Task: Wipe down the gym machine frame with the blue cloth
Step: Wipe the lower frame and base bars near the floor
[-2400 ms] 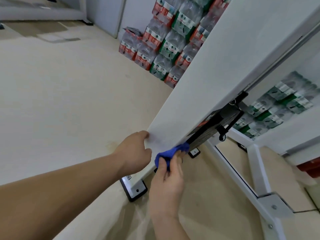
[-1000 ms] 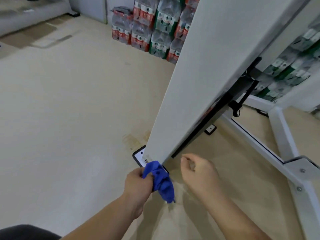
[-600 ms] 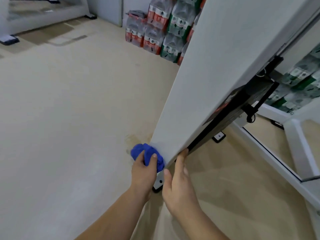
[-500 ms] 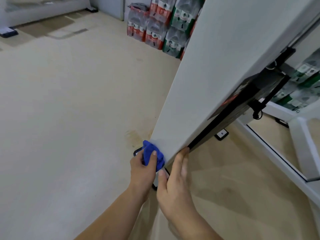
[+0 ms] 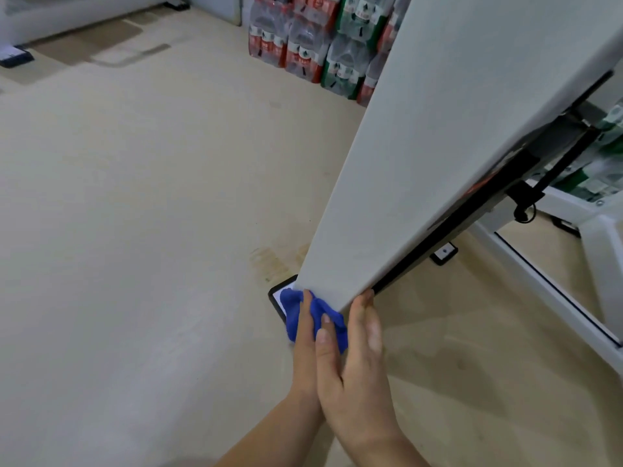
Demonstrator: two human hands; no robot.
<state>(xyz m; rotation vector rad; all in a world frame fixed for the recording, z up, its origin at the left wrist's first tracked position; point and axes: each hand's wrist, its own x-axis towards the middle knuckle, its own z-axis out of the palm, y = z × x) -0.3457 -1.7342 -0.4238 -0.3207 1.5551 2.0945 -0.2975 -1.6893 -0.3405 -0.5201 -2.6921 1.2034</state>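
Observation:
The gym machine's wide white frame panel [image 5: 438,170] slants down from the upper right to a bottom corner just above the floor. My left hand [image 5: 303,352] grips the bunched blue cloth [image 5: 294,310] and holds it against that bottom corner; the hand is partly hidden behind my right hand. My right hand [image 5: 354,365] lies alongside with straight fingers, whose tips touch the panel's lower edge.
A black-rimmed foot plate [image 5: 277,296] sits on the beige floor under the cloth, and a second foot [image 5: 445,255] lies further right. White base beams [image 5: 546,291] and a black cable clip [image 5: 524,200] are at the right. Several packs of bottled water [image 5: 303,45] stand at the back.
The cloth passed from my right hand to my left. My left hand has since slid it down the panel's left edge to the bottom corner, and my right hand returned to the lower edge.

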